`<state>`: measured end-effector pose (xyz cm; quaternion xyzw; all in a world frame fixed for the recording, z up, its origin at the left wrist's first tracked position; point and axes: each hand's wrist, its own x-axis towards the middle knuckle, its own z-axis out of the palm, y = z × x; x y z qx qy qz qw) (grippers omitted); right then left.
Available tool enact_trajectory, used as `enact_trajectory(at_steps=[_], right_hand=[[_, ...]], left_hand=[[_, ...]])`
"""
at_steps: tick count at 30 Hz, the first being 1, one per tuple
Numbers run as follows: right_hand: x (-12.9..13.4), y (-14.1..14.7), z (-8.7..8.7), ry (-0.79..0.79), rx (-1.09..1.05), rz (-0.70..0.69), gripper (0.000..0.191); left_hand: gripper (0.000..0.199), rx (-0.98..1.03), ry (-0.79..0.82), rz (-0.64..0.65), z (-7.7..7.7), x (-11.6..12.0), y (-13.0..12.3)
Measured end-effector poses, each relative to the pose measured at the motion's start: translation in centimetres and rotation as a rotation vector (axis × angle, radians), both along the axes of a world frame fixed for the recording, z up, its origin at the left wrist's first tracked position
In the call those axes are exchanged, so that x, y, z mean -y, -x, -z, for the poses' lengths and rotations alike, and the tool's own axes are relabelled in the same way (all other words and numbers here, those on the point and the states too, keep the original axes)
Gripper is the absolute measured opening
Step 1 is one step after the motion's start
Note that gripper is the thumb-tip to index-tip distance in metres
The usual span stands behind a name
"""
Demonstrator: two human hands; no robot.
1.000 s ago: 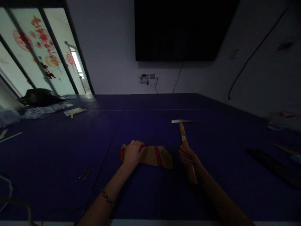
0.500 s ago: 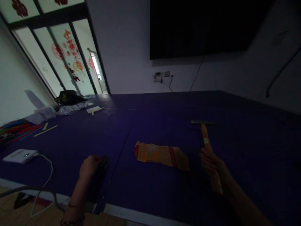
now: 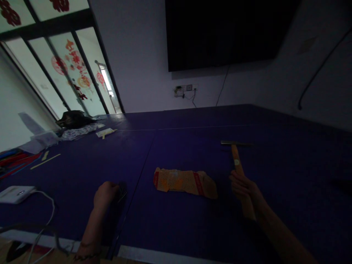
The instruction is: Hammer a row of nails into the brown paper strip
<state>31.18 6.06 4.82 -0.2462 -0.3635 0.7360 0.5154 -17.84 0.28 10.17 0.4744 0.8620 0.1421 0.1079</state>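
Right now, you hold the hammer (image 3: 237, 161) in your right hand (image 3: 245, 189), its fingers wrapped around the wooden handle, with the metal head beyond them and the butt end showing on the near side. Your left hand (image 3: 105, 195) is low at the tabletop (image 3: 170, 223), fingers bent and close together at the small cluster of thin metal pieces (image 3: 122, 197); it is too dark to tell whether they pinch one or only touch the cluster. The cardboard piece (image 3: 178, 181), banded in red, lies flat between the two sets of fingers, apart from both. As for progress, the hammer is in hand and the cardboard laid out, while no metal piece can be seen standing in it; this seems an early stage or a pause between strokes, though you cannot tell what marks its surface already bears. For containers, a dark bag (image 3: 73, 119) sits well beyond your left fingers, its contents hidden, and a pale packet (image 3: 105, 132) lies nearer than the bag, with a yellowish strip at it; what it holds, if anything, is too small to make out.
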Motion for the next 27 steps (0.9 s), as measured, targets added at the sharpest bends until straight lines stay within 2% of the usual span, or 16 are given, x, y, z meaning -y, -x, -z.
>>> enact_trajectory(at_steps=[2,4,7,9,13,17,23,27], right_hand=[[-0.3,0.1,0.1,-0.014,0.022,-0.032,0.045],[-0.5,0.3,0.2,-0.008,0.052,-0.052,0.046],[-0.5,0.9,0.6,0.001,0.088,-0.060,0.046],[-0.4,1.4,1.0,0.010,0.108,-0.056,0.044],[-0.3,2.3,1.8,0.039,0.146,-0.068,0.045],[-0.1,3.0,1.9,0.051,0.159,-0.062,0.049],[0.6,3.7,1.7,0.049,0.138,0.002,0.047],[1.0,3.8,1.2,0.054,0.134,0.005,0.046]], left_hand=[[0.016,0.151,-0.166,0.051,-0.4,-0.6,-1.5],[0.016,0.429,-0.330,0.182,-0.3,-1.5,-4.2],[0.030,0.831,-0.405,0.392,0.4,-2.9,-9.9],[0.035,0.949,-0.413,0.529,1.0,-4.0,-13.9],[0.019,0.808,-0.402,0.722,1.7,-6.1,-20.3],[0.012,0.769,-0.382,0.782,2.7,-7.5,-23.7],[0.009,0.691,-0.375,0.853,5.3,-7.6,-25.2],[0.012,0.640,-0.387,0.878,5.8,-7.4,-25.1]])
